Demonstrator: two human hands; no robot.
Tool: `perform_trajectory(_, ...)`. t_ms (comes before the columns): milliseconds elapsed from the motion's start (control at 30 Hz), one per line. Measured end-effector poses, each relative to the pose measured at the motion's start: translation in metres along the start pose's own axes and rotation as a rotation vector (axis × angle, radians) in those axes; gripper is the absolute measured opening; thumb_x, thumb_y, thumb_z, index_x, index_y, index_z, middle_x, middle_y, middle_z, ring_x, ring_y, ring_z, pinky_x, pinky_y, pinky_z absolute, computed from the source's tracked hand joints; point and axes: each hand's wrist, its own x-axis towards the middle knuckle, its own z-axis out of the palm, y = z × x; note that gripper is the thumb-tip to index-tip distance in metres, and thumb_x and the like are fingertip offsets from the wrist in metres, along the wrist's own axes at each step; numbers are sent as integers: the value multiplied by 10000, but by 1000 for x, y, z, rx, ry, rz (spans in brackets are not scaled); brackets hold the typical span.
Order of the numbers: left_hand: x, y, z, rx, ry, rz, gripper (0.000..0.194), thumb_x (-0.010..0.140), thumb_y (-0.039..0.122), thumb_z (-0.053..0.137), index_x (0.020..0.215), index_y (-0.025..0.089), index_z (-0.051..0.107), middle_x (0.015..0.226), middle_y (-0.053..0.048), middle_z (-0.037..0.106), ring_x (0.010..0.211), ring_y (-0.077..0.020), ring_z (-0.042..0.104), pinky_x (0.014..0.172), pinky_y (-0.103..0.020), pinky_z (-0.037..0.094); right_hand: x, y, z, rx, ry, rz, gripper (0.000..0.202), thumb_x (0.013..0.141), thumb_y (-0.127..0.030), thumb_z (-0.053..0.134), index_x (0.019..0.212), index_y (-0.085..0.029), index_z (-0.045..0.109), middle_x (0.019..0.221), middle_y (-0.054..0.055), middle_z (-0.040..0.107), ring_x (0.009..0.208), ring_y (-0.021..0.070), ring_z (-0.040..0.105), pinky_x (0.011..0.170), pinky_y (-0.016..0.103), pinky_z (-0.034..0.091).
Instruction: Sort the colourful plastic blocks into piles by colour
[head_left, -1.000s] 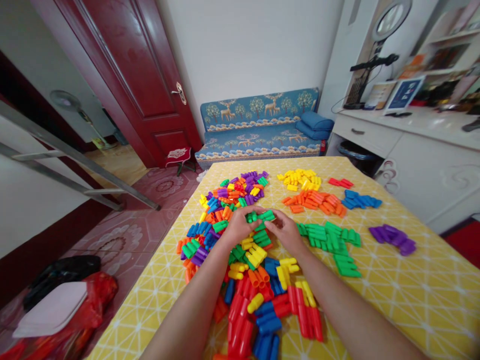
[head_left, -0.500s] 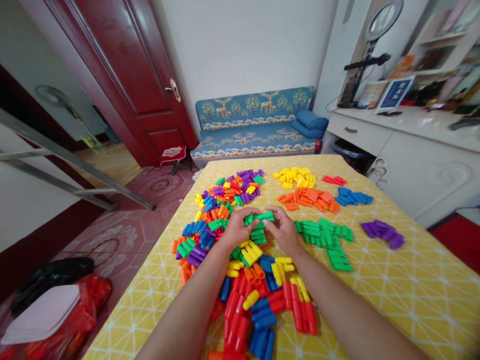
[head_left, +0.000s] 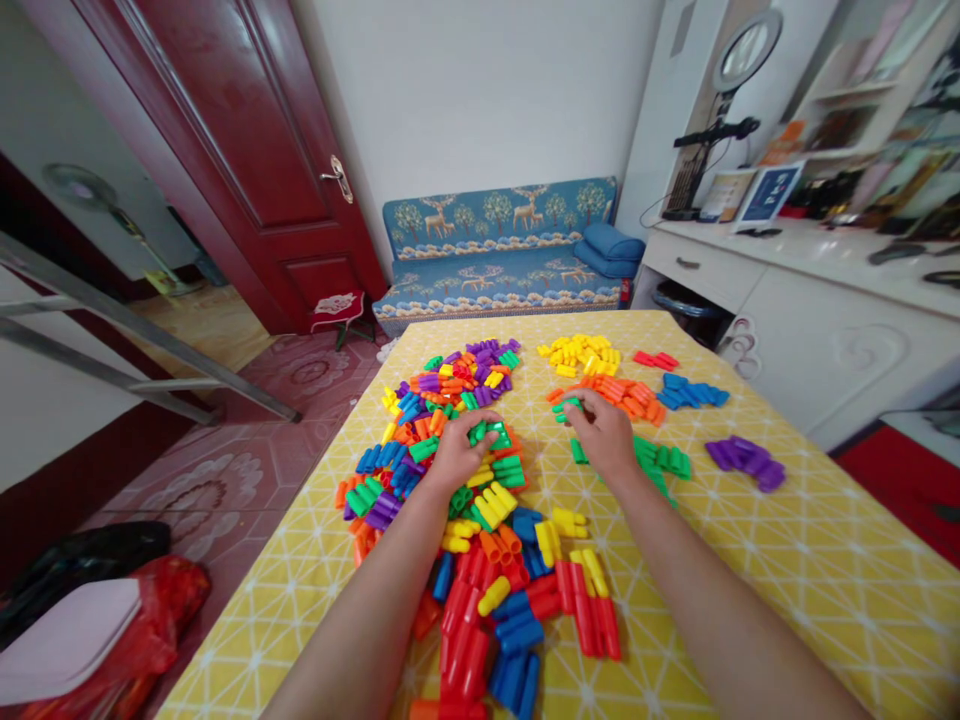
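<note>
Over the mixed pile of coloured plastic pieces, my left hand (head_left: 459,450) pinches a green piece (head_left: 480,432). My right hand (head_left: 601,432) is apart from it, above the table to the right, closed on another green piece (head_left: 568,408). Beneath and beside the right hand lies a green group (head_left: 661,458), partly hidden by it. An orange group (head_left: 626,395) sits just behind the hand, with a yellow group (head_left: 581,353) farther back. Red pieces (head_left: 655,360), blue pieces (head_left: 691,391) and purple pieces (head_left: 745,460) form separate groups on the right.
The mixed pile runs along the yellow tablecloth (head_left: 277,600) to the near edge, with red pieces (head_left: 465,640) in front. A blue patterned sofa (head_left: 495,270) stands behind the table. A white dresser (head_left: 810,300) is at the right.
My hands have moved apart. The right went right with a green piece, while the left stays over the pile with another. The view has shifted slightly.
</note>
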Motion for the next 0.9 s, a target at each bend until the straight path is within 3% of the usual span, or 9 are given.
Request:
perform_trajectory(167, 1, 1, 0, -19, 20, -24, 247, 801, 279, 633, 1019, 189, 706, 996, -53, 713, 950, -207, 642, 880, -329, 485, 14, 10, -18, -245, -273, -20, 158, 769, -298, 619, 845, -262, 752, 768, 12, 732, 692, 201, 657, 610, 283, 448)
perform_trajectory(300, 1, 0, 0, -15, 25, -20, 257, 802, 285, 638, 1029, 186, 706, 993, -56, 713, 939, -207, 641, 888, -338, 484, 12, 12, -18, -269, -462, -121, 125, 756, -295, 647, 760, -272, 769, 760, 6, 739, 715, 198, 667, 612, 266, 437)
perform_trajectory(467, 0, -6, 1, -10, 31, -19, 237, 813, 257, 626, 1022, 176, 701, 1000, -58, 709, 931, -201, 643, 887, -336, 488, 7, 10, -15, -338, -727, -172, 165, 744, -274, 683, 888, -291, 761, 828, -10, 741, 772, 182, 667, 659, 254, 426)
perform_trajectory(567, 0, -8, 3, -18, 34, -25, 232, 818, 283, 633, 1011, 172, 701, 980, -60, 710, 925, -204, 648, 880, -336, 494, 9, 3, -17, -518, -648, -197, 204, 672, -241, 751, 876, -259, 746, 861, 12, 723, 840, 208, 647, 713, 280, 418)
perform_trajectory(667, 0, -7, 3, -29, 47, -26, 235, 811, 305, 650, 997, 171, 703, 966, -60, 713, 919, -207, 653, 868, -337, 500, 8, -11, -12, -543, -504, -233, 126, 696, -187, 727, 817, -222, 724, 907, 35, 698, 883, 208, 622, 760, 296, 416)
perform_trajectory(767, 0, -5, 3, -47, 75, -10, 238, 799, 306, 669, 992, 171, 702, 959, -57, 713, 901, -199, 654, 837, -321, 507, 0, -26, 3, -321, -447, -185, 146, 764, -171, 659, 906, -186, 695, 944, 41, 689, 783, 155, 618, 739, 276, 444)
perform_trajectory(900, 0, -2, 2, -77, 64, 29, 257, 791, 313, 687, 1009, 179, 703, 939, -44, 711, 895, -187, 653, 837, -305, 506, -17, -37, 29, 18, -458, -126, 499, 767, -150, 635, 1258, -191, 556, 1144, 62, 661, 772, 137, 635, 764, 280, 490)
